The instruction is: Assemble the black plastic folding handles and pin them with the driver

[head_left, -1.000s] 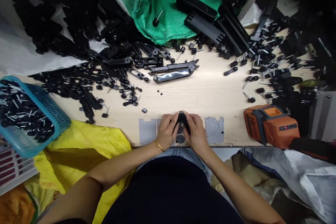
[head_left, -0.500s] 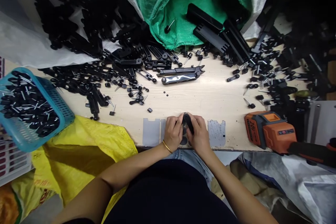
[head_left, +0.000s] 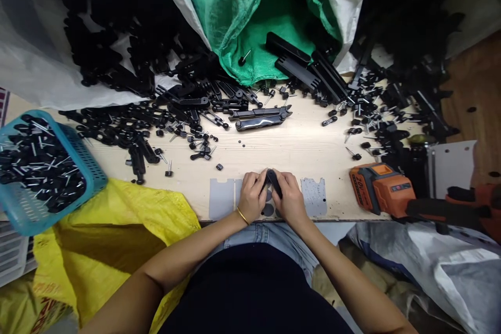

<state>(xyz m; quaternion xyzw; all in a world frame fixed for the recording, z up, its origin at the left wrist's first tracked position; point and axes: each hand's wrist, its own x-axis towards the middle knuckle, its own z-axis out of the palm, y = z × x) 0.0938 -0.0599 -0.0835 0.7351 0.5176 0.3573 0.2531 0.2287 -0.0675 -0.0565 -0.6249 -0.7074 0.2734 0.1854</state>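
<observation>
Near the front edge of the bench, both hands close on one long black plastic part with a rounded end (head_left: 273, 180). My left hand (head_left: 252, 195), with a yellow bangle at its wrist, pinches the part from the left. From the other side, the fingers of my right hand (head_left: 290, 201) wrap along it and hide much of its length. Dark round discs (head_left: 268, 210) show on the surface between the hands. A plain grey sheet (head_left: 222, 201) lies left of them, and a speckled grey sheet (head_left: 314, 198) lies to the right.
A blue basket (head_left: 92, 177) full of black-headed screws stands at left, above a yellow sack (head_left: 156, 198). Black parts (head_left: 141, 115) heap across the back left. A green sack (head_left: 235, 26) opens at the back. On the right sits a power tool with an orange battery (head_left: 385, 188).
My view has swung slightly, so most bench items appear further left. Both hands keep their hold on the black part, with little visible movement over the bench.
</observation>
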